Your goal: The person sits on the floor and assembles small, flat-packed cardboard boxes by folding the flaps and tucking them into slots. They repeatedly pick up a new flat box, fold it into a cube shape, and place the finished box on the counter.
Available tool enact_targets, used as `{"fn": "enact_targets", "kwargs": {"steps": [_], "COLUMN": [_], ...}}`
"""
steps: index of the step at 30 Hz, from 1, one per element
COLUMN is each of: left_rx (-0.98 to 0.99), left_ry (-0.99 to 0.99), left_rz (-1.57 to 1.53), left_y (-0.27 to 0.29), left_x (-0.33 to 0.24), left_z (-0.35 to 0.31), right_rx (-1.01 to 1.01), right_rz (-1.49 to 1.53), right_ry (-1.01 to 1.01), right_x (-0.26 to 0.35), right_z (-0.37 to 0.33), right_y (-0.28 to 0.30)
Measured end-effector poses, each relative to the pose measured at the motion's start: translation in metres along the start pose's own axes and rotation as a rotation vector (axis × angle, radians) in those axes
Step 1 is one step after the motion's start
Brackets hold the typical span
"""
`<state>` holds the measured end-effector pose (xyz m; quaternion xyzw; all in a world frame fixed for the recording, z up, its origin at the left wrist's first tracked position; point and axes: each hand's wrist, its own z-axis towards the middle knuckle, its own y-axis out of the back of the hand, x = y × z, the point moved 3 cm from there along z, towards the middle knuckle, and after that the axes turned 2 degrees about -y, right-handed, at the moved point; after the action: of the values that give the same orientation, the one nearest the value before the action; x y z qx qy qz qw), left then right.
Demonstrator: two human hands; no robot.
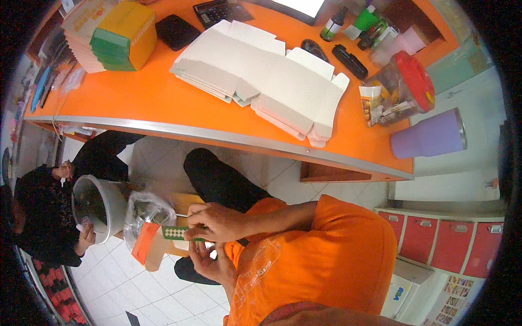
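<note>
My right hand (215, 221) is closed over a green carton (174, 233) with a pale diamond pattern, its fingers on the end nearest my body. Just below, my left hand (212, 265) has its fingers curled up against the same end of the carton, and they partly hide it. Both hands are in front of my orange shirt, over my lap. Past the far end of the green carton is an orange and tan carton (147, 244). A clear plastic bag (144, 209) stands beside it, and a brown cardboard box (185, 202) shows behind my right hand.
An orange desk (136, 98) bears stacked flat white cartons (250, 65), yellow and green cartons (130, 38), a red-lidded jar (402, 89) and a purple tumbler (429, 133). At left, a co-worker's hands (84, 239) are by a white bucket (111, 209). Red lockers (451, 239) stand right.
</note>
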<state>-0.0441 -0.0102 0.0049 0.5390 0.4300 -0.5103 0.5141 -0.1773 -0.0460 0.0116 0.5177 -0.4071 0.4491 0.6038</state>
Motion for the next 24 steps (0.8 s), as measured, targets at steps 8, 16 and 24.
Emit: {"fn": "enact_targets", "kwargs": {"steps": [8,16,24], "left_rx": [-0.204,-0.311,-0.193], "left_ry": [0.339,0.517,0.171], "left_rz": [-0.481,-0.885,-0.309], "left_y": [0.046,0.072,0.032], "left_x": [-0.021,-0.008,-0.018], "left_z": [0.047,0.054,0.044], "right_rx": [0.216,-0.067,-0.075], "right_rz": [-0.077,-0.441,-0.564], "right_ry": [0.46,0.735,0.621], "right_x": [0.01,-0.008,0.004], "right_z": [-0.009,-0.011,-0.003], "right_y": [0.007,-0.009,-0.005]}}
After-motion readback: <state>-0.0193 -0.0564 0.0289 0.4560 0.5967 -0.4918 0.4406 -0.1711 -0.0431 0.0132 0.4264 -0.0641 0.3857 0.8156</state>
